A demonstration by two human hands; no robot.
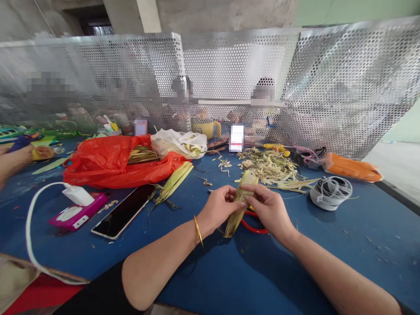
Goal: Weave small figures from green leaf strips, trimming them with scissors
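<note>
Both my hands hold one dried corn husk [236, 216], pale green-yellow and tilted, above the blue table. My left hand [220, 205] pinches its left edge with thumb and fingers. From the other side, my right hand [267, 208] grips the husk near its upper part. Below the right hand lies a red loop handle [254, 228], probably of scissors; the rest of that tool is mostly hidden. A heap of shredded husk strips [272, 166] lies just beyond my hands. Several flat husk strips [173, 181] rest to the left, beside the red bag.
On the left are a red plastic bag [98, 159], a phone [126, 210] and a magenta power strip [78, 212] with a white plug. A spool of white string [330, 192] and an orange packet [352, 167] stand right. Perforated metal panels [236, 65] rise behind; another person's hand [16, 157] shows far left.
</note>
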